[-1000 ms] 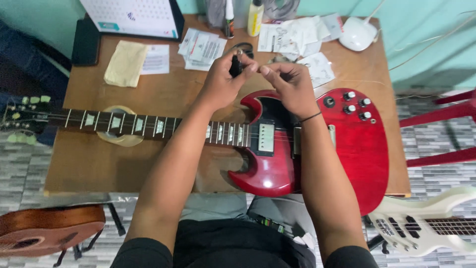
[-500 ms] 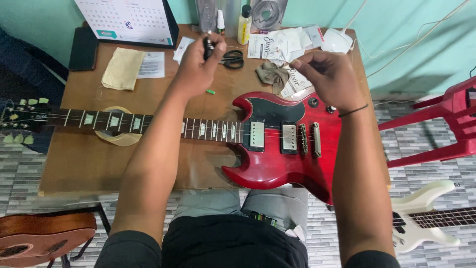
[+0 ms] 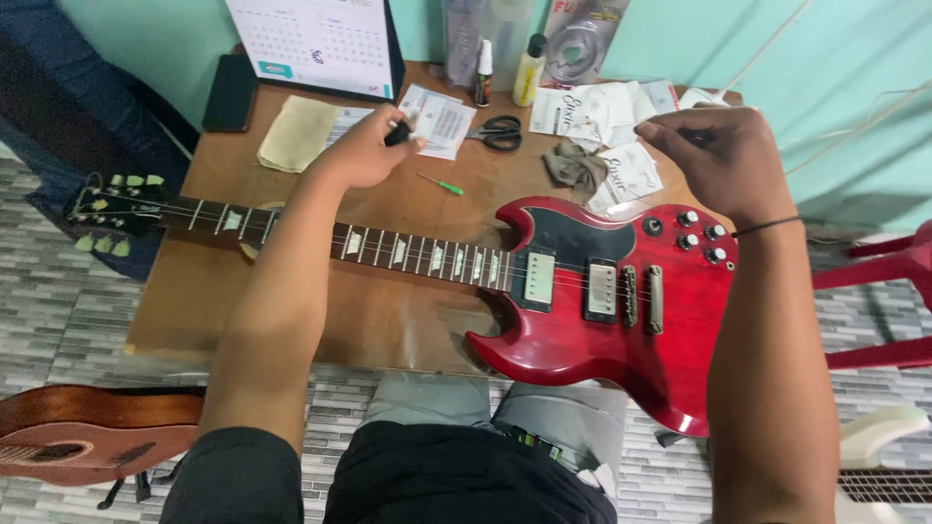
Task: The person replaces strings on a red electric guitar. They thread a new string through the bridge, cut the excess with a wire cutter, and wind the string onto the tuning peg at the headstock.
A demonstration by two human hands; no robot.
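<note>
Both forearms are bare; short black sleeves are seen at the lower edge of the frame. A thin black band is worn on the right wrist, below the right hand. No ring or watch is seen on the left hand. Grey trousers are seen at lower centre.
</note>
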